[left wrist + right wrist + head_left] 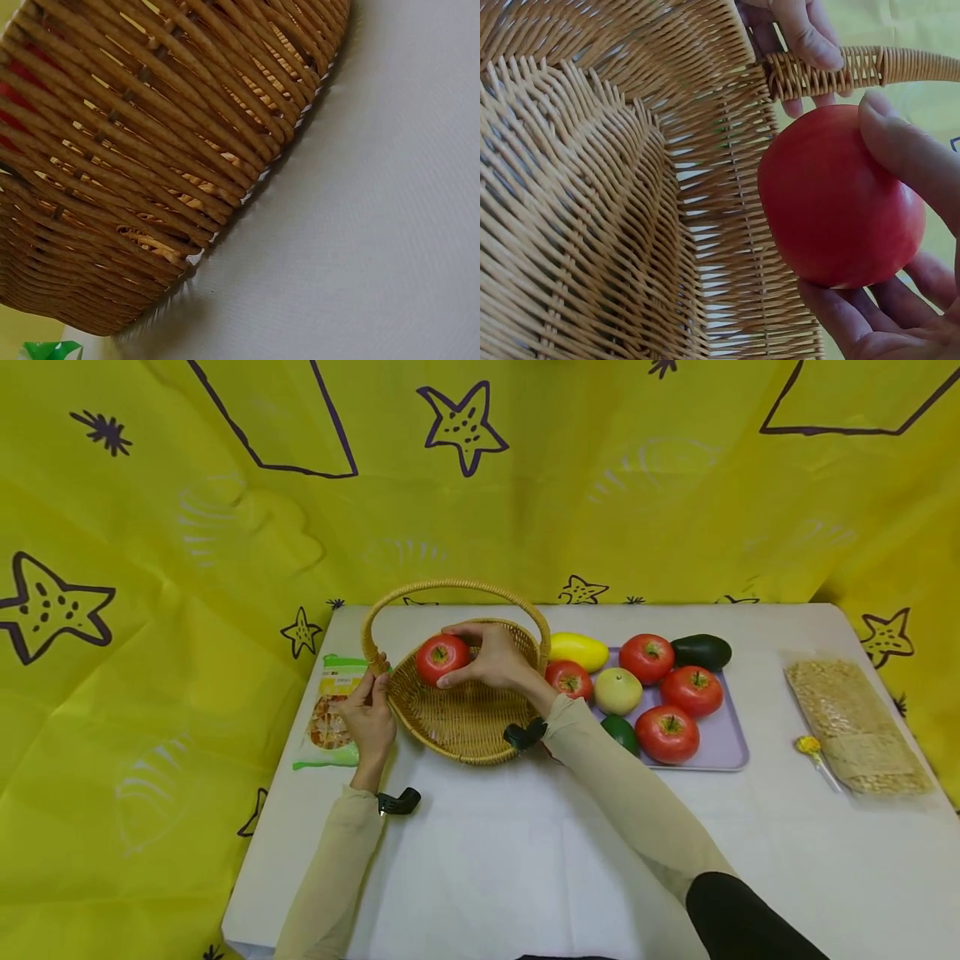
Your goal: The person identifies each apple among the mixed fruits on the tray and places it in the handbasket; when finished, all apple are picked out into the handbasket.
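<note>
A wicker basket (465, 727) with a tall arched handle stands on the white table. My right hand (491, 656) holds a red apple (441, 660) over the basket's left side, thumb and fingers on opposite sides of the fruit. In the right wrist view the apple (840, 199) appears near the basket's woven wall (735, 202). My left hand (371, 714) grips the foot of the handle at the basket's left rim; its fingers (810, 41) show around the wicker there. From the left wrist only the outer weave (150, 150) is visible, not the hand.
Right of the basket, a lilac tray (731, 727) bears several red apples, a yellow fruit (581, 650), a pale round fruit (617, 691) and dark green ones. A green food packet (330, 714) lies at left. Far right are a lollipop (810, 747) and a clear grain bag (858, 727).
</note>
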Available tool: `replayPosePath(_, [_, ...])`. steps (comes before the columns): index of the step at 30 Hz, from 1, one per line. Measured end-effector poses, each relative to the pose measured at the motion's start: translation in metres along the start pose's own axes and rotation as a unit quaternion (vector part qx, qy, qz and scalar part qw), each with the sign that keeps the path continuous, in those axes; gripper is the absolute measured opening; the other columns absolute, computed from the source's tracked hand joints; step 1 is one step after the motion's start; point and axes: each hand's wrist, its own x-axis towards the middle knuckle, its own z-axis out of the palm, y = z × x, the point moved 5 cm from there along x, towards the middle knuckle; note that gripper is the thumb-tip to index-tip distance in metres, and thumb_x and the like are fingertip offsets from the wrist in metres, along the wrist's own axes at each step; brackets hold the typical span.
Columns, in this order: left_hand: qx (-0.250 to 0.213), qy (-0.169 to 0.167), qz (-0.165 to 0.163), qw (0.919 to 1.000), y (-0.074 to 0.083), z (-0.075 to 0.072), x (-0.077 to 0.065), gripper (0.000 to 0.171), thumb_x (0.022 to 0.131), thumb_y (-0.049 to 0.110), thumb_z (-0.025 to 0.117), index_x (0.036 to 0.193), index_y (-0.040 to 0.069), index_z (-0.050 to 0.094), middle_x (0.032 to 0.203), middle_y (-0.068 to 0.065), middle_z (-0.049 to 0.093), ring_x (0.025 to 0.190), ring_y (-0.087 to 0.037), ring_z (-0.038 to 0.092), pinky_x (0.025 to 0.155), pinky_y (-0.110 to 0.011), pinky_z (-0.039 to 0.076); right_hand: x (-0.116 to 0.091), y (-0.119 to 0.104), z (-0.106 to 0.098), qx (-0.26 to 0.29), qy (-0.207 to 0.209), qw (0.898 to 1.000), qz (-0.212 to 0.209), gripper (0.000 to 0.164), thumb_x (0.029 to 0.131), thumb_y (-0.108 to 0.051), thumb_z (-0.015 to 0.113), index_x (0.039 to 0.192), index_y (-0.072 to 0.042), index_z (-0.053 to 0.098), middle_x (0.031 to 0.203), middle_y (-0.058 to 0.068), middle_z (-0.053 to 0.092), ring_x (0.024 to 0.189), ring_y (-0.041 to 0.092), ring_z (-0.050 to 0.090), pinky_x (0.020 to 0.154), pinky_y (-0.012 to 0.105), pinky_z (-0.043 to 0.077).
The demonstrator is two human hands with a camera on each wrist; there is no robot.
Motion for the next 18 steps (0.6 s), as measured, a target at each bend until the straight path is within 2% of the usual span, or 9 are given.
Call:
replayPosePath(4, [-0.003,0.001,-0.004,1.0,-0.014,-0.002,-0.001,0.029,0.096,0.0,0.06,0.125,-0.002,0.065,0.121,-0.02,0.068,0.115,-0.032,0.064,0.096,-0.028,0.053,0.006,0.004,0.003,-0.011,-0.005,1.0,0.003,0.081,0.057,-0.031,0.098,0.129,-0.019,0.066,0.125,0.0,0.068,0.115,0.014,0.061,0.096,0.029,0.052])
replayPosePath(7, [-0.008,0.003,-0.011,0.9999,-0.002,-0.001,-0.001,0.029,0.095,-0.007,0.058,0.123,-0.007,0.064,0.121,-0.025,0.066,0.116,-0.031,0.064,0.096,-0.025,0.053,0.01,0.008,0.005,-0.013,-0.014,1.0,0.003,0.08,0.056,-0.032,0.098,0.128,-0.02,0.067,0.126,0.0,0.068,0.115,0.014,0.061,0.097,0.03,0.052])
replayPosePath(11, [-0.007,0.002,-0.009,0.9999,0.013,0.002,-0.001,0.029,0.094,-0.011,0.057,0.122,-0.013,0.061,0.119,-0.03,0.064,0.115,-0.037,0.063,0.094,-0.023,0.053,0.015,0.014,0.007,-0.01,-0.031,0.999,0.011,0.079,0.054,-0.03,0.099,0.126,-0.021,0.069,0.124,-0.001,0.068,0.115,0.014,0.061,0.097,0.03,0.051])
replayPosePath(18, [0.002,-0.004,-0.003,1.0,0.016,0.002,0.0,0.029,0.094,-0.011,0.057,0.122,-0.015,0.061,0.118,-0.032,0.064,0.112,-0.049,0.059,0.094,-0.023,0.053,0.02,0.021,0.008,-0.012,-0.05,0.998,0.029,0.078,0.052,-0.027,0.1,0.123,-0.022,0.07,0.119,-0.003,0.07,0.111,0.014,0.061,0.097,0.031,0.051])
